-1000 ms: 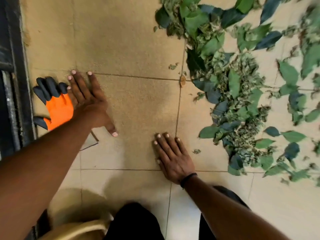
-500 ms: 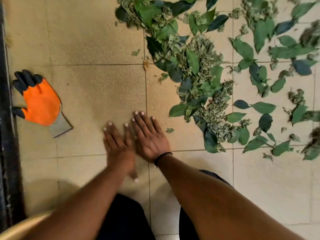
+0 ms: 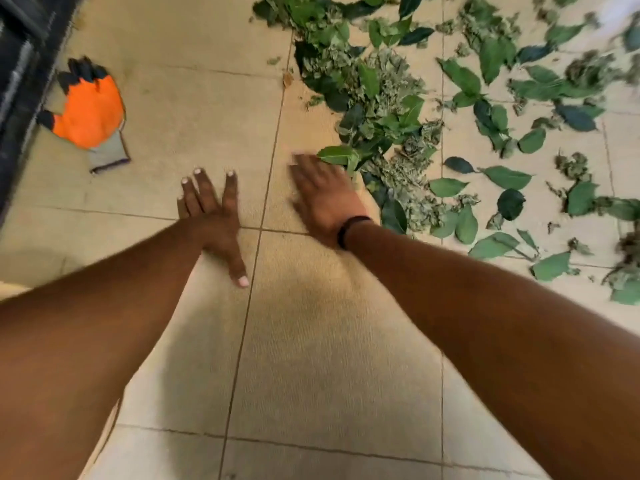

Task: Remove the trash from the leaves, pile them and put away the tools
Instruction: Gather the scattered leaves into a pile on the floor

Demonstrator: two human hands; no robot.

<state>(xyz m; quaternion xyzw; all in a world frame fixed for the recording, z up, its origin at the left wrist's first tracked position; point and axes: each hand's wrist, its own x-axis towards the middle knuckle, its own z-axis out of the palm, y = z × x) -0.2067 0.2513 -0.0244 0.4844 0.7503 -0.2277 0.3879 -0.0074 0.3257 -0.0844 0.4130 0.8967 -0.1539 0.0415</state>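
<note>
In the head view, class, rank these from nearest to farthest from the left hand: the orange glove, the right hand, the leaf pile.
From the left hand:
1. Right hand, just right.
2. Leaf pile, up right.
3. Orange glove, up left by the dark edge; close to the pile's rank.

Both bare forearms are extended forward and down from the lower edge of the view, converging slightly toward the middle. The left hand (image 3: 211,216) is laid palm down with its fingers straight and somewhat spread, the thumb stretched back toward the body; nothing is held in it. The right hand (image 3: 322,192) is likewise turned palm down with fingers straight and held close together, though it is blurred, so finer detail cannot be made out. A dark band (image 3: 349,228) is worn on the right wrist. The two hands are kept apart.
</note>
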